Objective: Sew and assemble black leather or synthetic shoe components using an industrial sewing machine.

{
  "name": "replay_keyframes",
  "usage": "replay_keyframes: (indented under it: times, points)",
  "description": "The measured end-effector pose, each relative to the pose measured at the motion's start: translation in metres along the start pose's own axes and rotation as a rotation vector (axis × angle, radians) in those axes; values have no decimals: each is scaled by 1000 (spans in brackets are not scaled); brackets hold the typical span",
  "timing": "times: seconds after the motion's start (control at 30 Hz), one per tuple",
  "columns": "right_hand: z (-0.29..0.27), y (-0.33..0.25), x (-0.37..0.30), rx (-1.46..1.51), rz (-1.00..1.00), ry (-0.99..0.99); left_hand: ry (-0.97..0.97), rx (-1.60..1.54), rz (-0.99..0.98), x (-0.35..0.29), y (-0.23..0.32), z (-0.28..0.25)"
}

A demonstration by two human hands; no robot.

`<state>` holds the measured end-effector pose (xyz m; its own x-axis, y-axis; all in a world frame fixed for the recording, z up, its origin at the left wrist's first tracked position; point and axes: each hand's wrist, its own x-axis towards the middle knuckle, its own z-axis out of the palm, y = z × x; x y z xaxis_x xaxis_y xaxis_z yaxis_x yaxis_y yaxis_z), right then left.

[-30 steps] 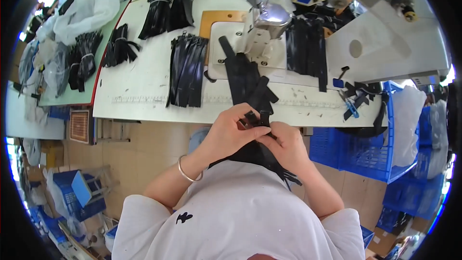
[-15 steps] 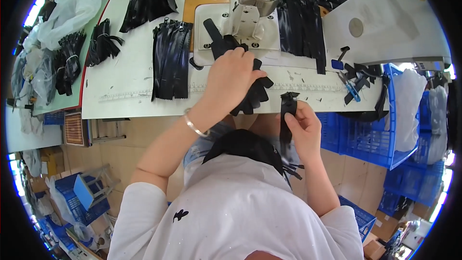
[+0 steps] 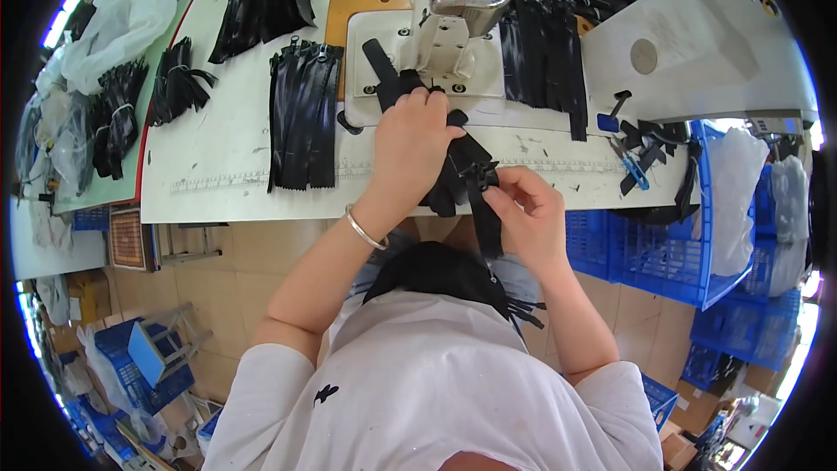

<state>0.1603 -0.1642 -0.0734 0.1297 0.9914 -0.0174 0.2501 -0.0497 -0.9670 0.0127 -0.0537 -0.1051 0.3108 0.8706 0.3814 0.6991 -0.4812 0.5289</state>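
Note:
A heap of black fabric strips (image 3: 446, 176) lies in front of the sewing machine (image 3: 453, 17), some reaching over the table's front edge. My left hand (image 3: 410, 144), with a silver bangle at the wrist, rests on this heap; its fingers are bent down and closed on a black strip (image 3: 380, 65) near the machine's base. Part of that grip is hidden under the hand. Just to the right, my right hand (image 3: 527, 209) pinches a black zipper (image 3: 488, 227) near its upper end. The zipper's lower part hangs past the table edge, and its top touches the heap.
A row of black zippers (image 3: 303, 118) lies left of the machine, another stack (image 3: 542, 57) on its right. Tied zipper bundles (image 3: 240, 13) lie at back left. Blue-handled snips (image 3: 632, 166) and scraps lie at right, beside a blue crate (image 3: 654, 253).
My right hand has moved left and slightly up with the zipper, bringing it against the heap. My left hand stays on the strips, a little lower at the wrist.

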Motion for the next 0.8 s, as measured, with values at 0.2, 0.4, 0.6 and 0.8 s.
replay_keyframes:
  times: [0.2, 0.4, 0.6, 0.8]
  points:
    - [6, 6, -7, 27, 14, -13, 11, -235, -40, 3, 4, -13]
    - [14, -29, 12, 241, -264, 74, 32, -1003, -237, -3, 31, -68]
    - [20, -49, 26, 71, -197, 115, -99, -1267, -341, -9, 29, -85]
    - [27, -47, 34, 97, -237, 127, 107, -1134, -322, -11, 35, -86]
